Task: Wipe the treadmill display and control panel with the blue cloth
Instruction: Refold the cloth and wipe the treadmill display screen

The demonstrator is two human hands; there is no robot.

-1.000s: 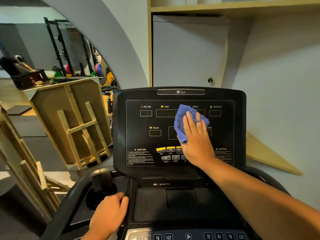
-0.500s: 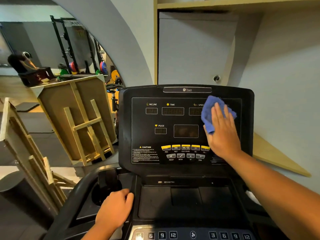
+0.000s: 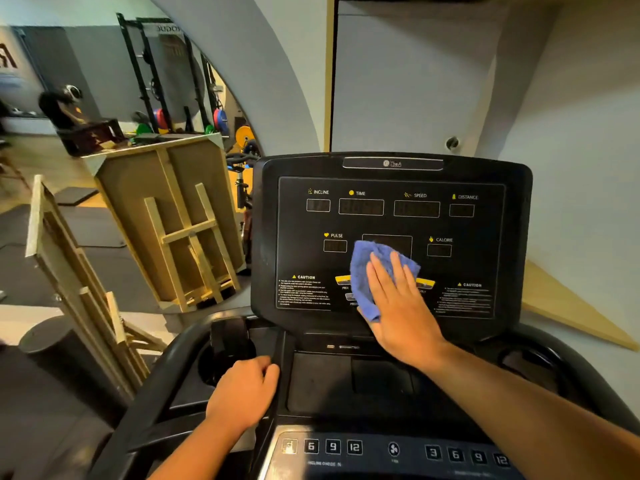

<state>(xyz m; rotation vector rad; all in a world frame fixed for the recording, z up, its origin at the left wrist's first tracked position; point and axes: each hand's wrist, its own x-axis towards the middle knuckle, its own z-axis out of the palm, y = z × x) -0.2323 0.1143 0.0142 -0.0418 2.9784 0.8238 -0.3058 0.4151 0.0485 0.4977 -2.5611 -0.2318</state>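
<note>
I'm mid-wipe; my flat, open right hand (image 3: 398, 306) presses the blue cloth (image 3: 375, 268) on the display (image 3: 391, 216); the control panel (image 3: 391, 448) comes next.

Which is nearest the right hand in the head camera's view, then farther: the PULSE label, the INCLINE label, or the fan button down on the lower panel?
From the right hand:
1. PULSE label, just up and left of it.
2. INCLINE label, top left of the display.
3. Fan button, low on the near panel.
</note>
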